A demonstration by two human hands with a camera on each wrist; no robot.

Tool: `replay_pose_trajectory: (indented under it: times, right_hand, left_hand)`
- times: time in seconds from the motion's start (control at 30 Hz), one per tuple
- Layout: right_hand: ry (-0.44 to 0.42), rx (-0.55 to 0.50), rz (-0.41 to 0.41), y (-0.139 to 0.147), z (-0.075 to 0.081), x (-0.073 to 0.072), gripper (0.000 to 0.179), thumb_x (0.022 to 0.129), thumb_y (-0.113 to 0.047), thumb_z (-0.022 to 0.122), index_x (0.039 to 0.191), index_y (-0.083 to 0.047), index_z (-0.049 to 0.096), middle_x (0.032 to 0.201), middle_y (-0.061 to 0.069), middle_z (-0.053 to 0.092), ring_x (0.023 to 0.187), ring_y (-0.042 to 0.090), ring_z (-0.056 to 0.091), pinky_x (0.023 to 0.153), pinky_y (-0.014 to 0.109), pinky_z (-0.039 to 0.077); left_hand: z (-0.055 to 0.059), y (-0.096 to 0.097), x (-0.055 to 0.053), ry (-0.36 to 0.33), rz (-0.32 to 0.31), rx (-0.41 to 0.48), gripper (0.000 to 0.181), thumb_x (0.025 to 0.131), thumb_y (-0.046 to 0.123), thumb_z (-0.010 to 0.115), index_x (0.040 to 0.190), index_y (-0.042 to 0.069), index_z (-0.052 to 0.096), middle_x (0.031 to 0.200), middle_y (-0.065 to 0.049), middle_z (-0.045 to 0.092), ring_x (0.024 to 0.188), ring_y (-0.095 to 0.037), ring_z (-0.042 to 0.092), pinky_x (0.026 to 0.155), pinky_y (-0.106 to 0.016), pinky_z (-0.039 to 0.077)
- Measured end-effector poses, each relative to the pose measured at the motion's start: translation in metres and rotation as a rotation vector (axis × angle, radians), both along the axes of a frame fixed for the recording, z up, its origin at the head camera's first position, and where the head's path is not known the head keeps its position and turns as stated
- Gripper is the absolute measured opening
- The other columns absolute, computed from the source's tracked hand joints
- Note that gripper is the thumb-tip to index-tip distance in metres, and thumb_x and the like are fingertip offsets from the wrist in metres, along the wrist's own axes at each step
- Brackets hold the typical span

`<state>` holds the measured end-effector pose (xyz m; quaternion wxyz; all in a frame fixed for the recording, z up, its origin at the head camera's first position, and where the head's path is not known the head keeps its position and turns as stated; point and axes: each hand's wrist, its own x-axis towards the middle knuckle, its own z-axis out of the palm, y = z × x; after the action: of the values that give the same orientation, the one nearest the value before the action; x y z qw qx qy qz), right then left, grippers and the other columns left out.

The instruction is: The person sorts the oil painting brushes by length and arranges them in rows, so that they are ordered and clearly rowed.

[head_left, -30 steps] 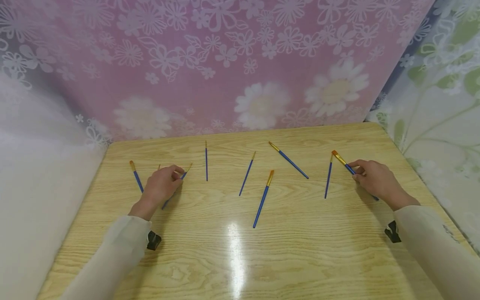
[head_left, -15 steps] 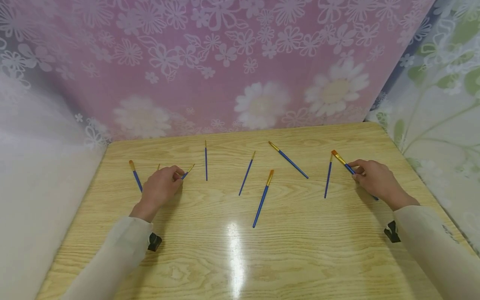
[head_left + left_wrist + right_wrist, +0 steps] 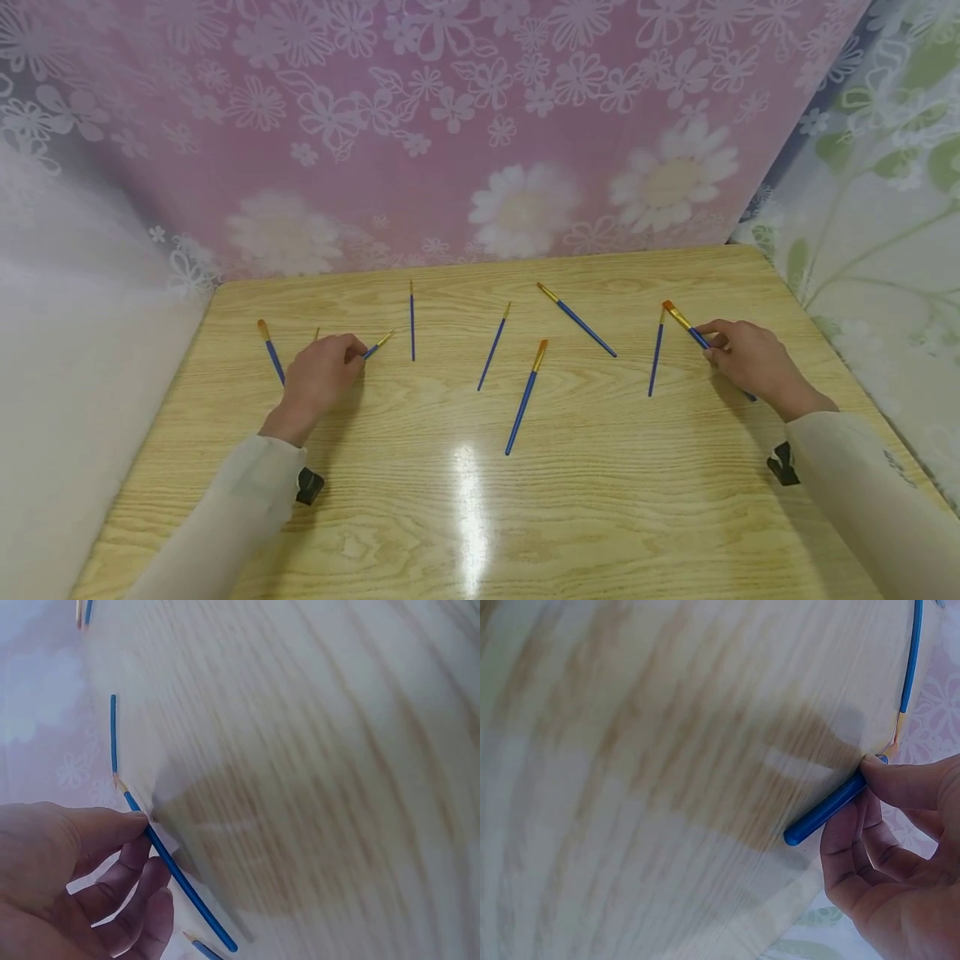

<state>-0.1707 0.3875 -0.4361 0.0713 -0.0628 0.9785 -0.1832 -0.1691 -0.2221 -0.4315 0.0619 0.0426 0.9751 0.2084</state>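
Head view shows your left hand (image 3: 322, 371) pinching a thin blue-and-gold paintbrush (image 3: 378, 345) and your right hand (image 3: 753, 358) pinching a fat orange-tipped blue paintbrush (image 3: 681, 318), so hold both softly.

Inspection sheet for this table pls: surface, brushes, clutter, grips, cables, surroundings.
Surface: pale wood-grain tabletop, bright white glare streak at centre front.
Job's things: nine slim blue-handled paintbrushes with gold-coloured ferrules; seven loose brushes, two partly hidden by the left grip.
Clutter: nothing seen.
Left grip: bare hand, pinching a thin blue-handled brush.
Right grip: bare hand, pinching a broad-tipped blue-handled brush; its bristles overlap a thin loose brush in the head view, contact unclear.
Cables: nothing seen.
Surroundings: pink flower-print backdrop behind, white leaf-print backdrop at right.
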Motion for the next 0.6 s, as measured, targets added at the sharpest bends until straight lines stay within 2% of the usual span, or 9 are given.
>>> replay_pose_trajectory:
  times: [0.23,0.6]
  right_hand:
    - [0.006,0.001,0.002,0.0,0.0,0.001,0.042,0.104,-0.003,0.066,0.143,0.012,0.059,0.114,0.036,0.074,0.097,0.049,0.073,0.076,0.059,0.058]
    - [-0.006,0.003,-0.003,-0.001,0.001,0.002,0.043,0.105,-0.003,0.065,0.145,0.011,0.058,0.117,0.036,0.073,0.104,0.054,0.072,0.082,0.065,0.057]
  left_hand:
    - [0.005,0.0,-0.001,0.016,-0.004,0.034,0.027,0.111,0.017,0.058,0.128,0.007,0.075,0.121,-0.016,0.078,0.091,-0.029,0.073,0.068,-0.041,0.057]
    - [0.013,0.005,-0.002,0.035,0.0,0.076,0.028,0.112,0.017,0.058,0.132,0.007,0.074,0.127,-0.018,0.077,0.101,-0.035,0.074,0.084,-0.052,0.058]
